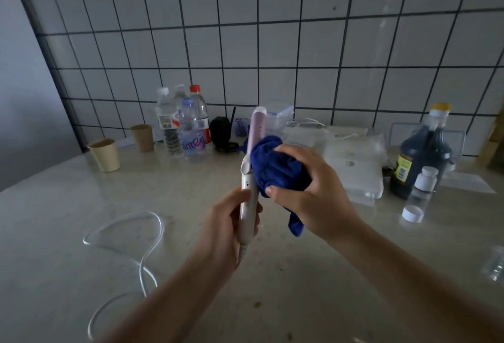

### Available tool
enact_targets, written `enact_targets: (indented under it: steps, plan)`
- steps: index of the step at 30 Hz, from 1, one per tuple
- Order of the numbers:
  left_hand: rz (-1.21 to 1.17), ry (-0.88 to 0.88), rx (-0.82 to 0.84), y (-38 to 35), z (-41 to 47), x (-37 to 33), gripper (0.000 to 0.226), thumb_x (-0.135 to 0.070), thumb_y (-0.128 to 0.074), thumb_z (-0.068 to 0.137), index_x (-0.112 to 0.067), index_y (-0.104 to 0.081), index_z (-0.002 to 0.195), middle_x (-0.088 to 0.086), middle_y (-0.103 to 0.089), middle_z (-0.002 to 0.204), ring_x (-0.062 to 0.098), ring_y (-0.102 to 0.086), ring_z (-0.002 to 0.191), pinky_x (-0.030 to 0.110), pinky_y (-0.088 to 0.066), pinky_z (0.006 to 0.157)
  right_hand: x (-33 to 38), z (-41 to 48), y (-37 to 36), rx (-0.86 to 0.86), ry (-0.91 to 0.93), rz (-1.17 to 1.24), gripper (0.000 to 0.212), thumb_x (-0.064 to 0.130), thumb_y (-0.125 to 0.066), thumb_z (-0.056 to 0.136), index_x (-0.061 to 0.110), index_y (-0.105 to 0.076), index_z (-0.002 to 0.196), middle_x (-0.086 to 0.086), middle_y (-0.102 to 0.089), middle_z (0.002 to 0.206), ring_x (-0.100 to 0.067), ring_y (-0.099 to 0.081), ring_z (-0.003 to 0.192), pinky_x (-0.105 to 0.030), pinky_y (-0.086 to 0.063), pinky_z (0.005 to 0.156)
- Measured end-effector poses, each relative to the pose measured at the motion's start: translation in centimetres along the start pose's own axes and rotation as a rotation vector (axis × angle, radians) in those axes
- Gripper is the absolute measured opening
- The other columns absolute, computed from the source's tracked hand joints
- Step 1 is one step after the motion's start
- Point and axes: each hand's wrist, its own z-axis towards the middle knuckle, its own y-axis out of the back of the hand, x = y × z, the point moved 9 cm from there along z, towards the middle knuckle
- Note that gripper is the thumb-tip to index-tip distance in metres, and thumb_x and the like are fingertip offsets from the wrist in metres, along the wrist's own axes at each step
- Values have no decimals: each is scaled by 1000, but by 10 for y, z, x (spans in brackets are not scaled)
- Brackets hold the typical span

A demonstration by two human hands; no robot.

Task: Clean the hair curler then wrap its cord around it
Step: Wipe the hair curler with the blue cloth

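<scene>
A white and pink hair curler (256, 130) stands nearly upright above the countertop. My left hand (226, 229) grips its white handle at the bottom. My right hand (308, 190) holds a bunched dark blue cloth (275, 168) pressed against the right side of the curler's barrel, just above the handle. A tail of the cloth hangs below my right palm. The curler's white cord (152, 233) trails from under my left hand and loops loosely over the counter to the left.
Along the tiled wall stand several plastic bottles (188, 130), two paper cups (106, 154), a black object, clear plastic packets (351, 162), a dark jug (422, 157) and a small white-capped bottle (424, 181). A white lid (413, 213) lies on the beige countertop (68, 206).
</scene>
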Motion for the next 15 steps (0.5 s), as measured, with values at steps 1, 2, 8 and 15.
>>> enact_targets:
  steps: [1, 2, 8, 15]
  plan:
    - [-29, 0, -5, -1, 0, 0, 28, -25, -59, 93, -2, -73, 96, 10, -70, 77, 13, -62, 58, 26, -51, 50, 2, -3, -4, 13, 2, -20, 62, 27, -87, 75, 46, -62, 128, 20, -59, 123, 9, -57, 113, -6, -47, 89]
    - [-47, -11, -5, -2, 0, -2, 26, -25, -58, 92, -5, -75, 90, 9, -68, 75, 13, -61, 56, 26, -50, 49, 4, -6, -8, 35, 0, -41, 62, 28, -86, 73, 44, -63, 129, 21, -57, 121, 8, -57, 111, -8, -46, 89]
    - [-186, 69, -18, 8, 3, -1, 41, -33, -50, 95, -18, -83, 74, 12, -73, 83, 21, -70, 64, 29, -51, 55, 15, -21, -46, 398, 53, -136, 63, 26, -86, 69, 44, -68, 126, 23, -55, 105, 1, -59, 95, -14, -49, 80]
    - [8, 70, 54, -3, -1, 4, 27, -31, -59, 85, -6, -70, 88, 10, -64, 73, 15, -54, 50, 26, -40, 41, 13, 2, 8, -16, 29, -80, 59, 28, -88, 75, 49, -62, 124, 20, -59, 115, 8, -58, 104, -14, -53, 83]
